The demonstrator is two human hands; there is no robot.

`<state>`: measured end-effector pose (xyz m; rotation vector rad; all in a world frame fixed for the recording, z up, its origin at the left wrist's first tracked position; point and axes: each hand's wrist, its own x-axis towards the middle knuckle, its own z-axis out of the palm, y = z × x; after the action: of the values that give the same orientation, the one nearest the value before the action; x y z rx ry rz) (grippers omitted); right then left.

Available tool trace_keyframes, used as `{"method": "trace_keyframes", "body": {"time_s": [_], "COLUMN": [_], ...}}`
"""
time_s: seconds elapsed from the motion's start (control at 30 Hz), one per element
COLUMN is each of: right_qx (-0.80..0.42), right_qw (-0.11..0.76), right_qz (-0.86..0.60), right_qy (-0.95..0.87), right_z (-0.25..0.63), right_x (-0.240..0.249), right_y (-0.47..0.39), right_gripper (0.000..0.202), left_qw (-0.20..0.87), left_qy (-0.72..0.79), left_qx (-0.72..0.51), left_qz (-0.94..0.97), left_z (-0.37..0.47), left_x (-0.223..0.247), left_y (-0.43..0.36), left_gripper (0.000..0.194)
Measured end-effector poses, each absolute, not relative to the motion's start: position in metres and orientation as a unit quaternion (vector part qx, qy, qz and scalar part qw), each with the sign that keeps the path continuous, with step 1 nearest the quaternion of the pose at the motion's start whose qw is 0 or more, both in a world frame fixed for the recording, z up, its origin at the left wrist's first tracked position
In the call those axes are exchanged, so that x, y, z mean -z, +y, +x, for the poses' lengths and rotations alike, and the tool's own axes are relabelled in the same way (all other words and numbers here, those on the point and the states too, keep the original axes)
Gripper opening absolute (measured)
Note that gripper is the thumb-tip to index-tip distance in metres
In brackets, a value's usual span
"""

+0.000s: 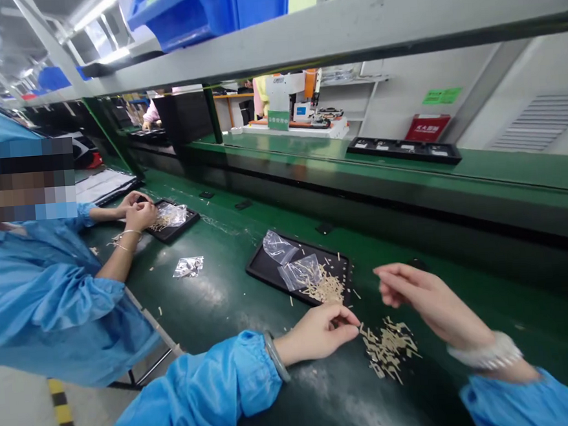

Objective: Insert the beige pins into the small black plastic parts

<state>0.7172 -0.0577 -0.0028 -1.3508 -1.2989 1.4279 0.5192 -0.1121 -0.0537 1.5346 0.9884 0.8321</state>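
Observation:
My left hand is closed in a pinch at the left edge of a loose pile of small beige strips; what its fingertips hold is too small to make out. To the upper right of that pile, my right hand hangs over the green table with its thumb and fingers pressed together, its contents hidden. Behind my left hand lies a black tray with beige pieces heaped at its right end. Two clear plastic bags rest in the same tray.
At the left, a person in blue works over another black tray. A small clear bag lies between the trays. A raised ledge runs behind, holding a long black tray; a grey shelf beam crosses above.

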Motion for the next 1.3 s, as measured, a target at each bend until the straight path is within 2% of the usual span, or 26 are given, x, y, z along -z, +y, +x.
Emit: {"method": "trace_keyframes", "body": {"time_s": [0.23, 0.33, 0.47, 0.67, 0.8, 1.3], "right_qx": [-0.464, -0.455, -0.458, -0.458, -0.45, -0.369], "right_qw": [0.42, 0.418, 0.448, 0.455, 0.455, 0.44], "right_qz": [-0.604, -0.613, -0.602, -0.59, -0.584, -0.557], "right_qy": [-0.493, -0.492, -0.477, -0.485, -0.5, -0.6], "right_z": [0.755, 0.751, 0.748, 0.748, 0.749, 0.739], "right_x": [0.059, 0.074, 0.076, 0.077, 0.079, 0.081], "right_y": [-0.142, -0.153, -0.15, -0.146, -0.146, -0.147], "right_gripper": [0.04, 0.038, 0.037, 0.037, 0.036, 0.027], "left_qw": [0.392, 0.327, 0.256, 0.277, 0.244, 0.203], "left_qy": [0.38, 0.343, 0.337, 0.36, 0.358, 0.388], "left_qx": [-0.238, -0.188, -0.172, -0.226, -0.208, -0.186], "left_qz": [0.804, 0.86, 0.89, 0.862, 0.877, 0.88], "left_z": [0.52, 0.529, 0.542, 0.568, 0.583, 0.568], "left_x": [0.036, 0.039, 0.049, 0.063, 0.073, 0.053], "left_y": [-0.103, -0.1, -0.099, -0.099, -0.098, -0.105], "left_gripper": [0.022, 0.027, 0.025, 0.018, 0.013, 0.031]}}
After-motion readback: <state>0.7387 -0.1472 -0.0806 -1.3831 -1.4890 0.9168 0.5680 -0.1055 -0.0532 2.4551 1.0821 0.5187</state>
